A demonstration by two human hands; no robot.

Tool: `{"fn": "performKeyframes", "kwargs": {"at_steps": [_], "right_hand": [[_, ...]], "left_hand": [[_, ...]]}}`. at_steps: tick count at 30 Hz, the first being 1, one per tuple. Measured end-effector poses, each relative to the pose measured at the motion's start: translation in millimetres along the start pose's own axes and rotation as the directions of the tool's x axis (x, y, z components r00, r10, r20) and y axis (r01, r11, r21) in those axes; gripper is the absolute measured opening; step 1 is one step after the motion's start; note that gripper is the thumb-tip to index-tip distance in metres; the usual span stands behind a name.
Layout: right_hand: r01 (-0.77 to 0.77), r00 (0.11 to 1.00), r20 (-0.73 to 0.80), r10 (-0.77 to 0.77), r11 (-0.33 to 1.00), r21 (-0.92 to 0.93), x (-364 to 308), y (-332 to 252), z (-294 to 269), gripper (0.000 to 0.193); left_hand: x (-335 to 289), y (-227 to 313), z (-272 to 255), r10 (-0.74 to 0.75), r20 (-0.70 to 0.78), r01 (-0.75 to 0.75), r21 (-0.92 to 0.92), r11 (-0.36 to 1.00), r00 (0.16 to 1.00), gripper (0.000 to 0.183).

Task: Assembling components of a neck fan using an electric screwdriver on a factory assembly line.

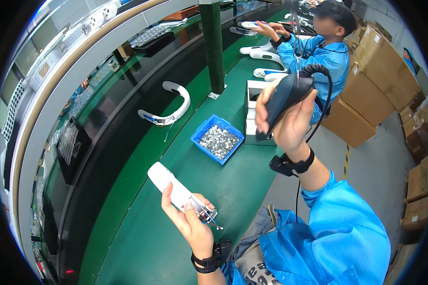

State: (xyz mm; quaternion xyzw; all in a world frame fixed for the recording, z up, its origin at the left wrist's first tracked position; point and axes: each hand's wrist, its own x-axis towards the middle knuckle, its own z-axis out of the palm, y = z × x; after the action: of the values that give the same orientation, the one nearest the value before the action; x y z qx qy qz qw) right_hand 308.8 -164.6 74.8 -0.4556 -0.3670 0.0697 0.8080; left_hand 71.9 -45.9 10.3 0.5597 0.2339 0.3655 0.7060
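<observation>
Green table [214, 199]: beside the blue bin [217, 138], left hand [190, 221] grips a white part [176, 190]; right hand [290, 118] clasps the screwdriver [285, 97]; best steadied before driving.

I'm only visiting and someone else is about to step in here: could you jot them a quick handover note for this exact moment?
Left hand: holds a white plastic part with thin wires at its open end, low over the green bench.
Right hand: raised, gripping a dark corded power screwdriver, clear of the part.
Nearby: blue bin of small metal pieces; a white curved band lies further along the bench.
Done: part picked up.
Left: the tool has not yet met the part.
</observation>
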Motion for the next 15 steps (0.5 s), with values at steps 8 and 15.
{"fn": "performKeyframes", "kwargs": {"at_steps": [8,15], "right_hand": [[-0.051,0.995,-0.095,0.04,0.991,-0.126,0.9,36.3,-75.2,0.093],[-0.146,0.986,-0.102,0.133,0.98,-0.136,-10.8,34.0,-63.7,0.093]], "left_hand": [[0.5,-4.3,3.3,0.04,-0.011,-0.04,0.007,0.999,0.999,0.05],[0.9,-1.5,3.9,0.001,0.03,0.0,-0.027,1.0,1.0,0.052]]}}
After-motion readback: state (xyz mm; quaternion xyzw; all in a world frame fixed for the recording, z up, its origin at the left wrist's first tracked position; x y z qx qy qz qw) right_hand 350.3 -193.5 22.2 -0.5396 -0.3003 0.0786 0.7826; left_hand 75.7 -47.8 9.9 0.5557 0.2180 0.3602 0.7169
